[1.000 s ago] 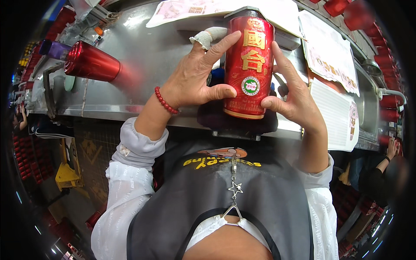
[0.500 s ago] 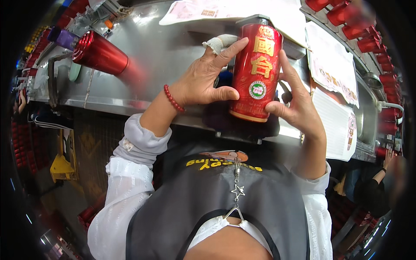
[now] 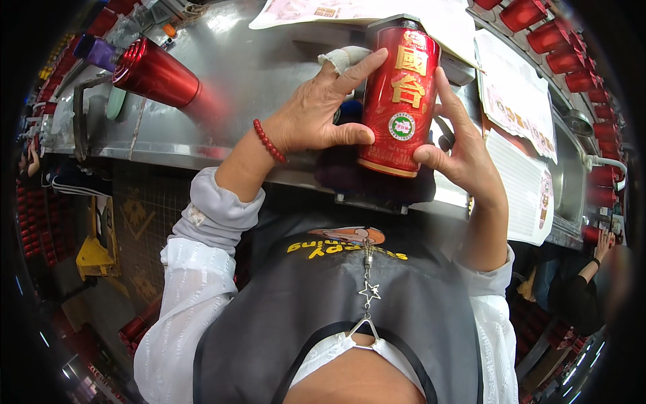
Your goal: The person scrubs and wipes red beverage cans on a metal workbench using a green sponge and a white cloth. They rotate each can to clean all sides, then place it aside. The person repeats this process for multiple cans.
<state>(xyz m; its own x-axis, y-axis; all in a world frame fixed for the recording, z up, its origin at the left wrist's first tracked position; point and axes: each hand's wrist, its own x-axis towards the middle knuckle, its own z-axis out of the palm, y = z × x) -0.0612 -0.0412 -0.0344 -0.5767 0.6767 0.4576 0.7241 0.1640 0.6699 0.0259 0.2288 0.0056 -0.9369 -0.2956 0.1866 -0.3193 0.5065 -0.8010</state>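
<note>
Fingers of left hand [image 3: 313, 118] and right hand [image 3: 464, 151] wrapped the red canister [image 3: 398, 101] from 9 and 3 o'clock. Canister hung above the steel bench edge [image 3: 202, 158]; bare metal lay open at 10 o'clock, toward a red cylinder [image 3: 156, 73].

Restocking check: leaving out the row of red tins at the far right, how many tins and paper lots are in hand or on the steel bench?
held red tin, between left hand and right hand: 1
lying red tin on the steel bench: 1
paper sheets or stacks: 3
Total: 5
</note>
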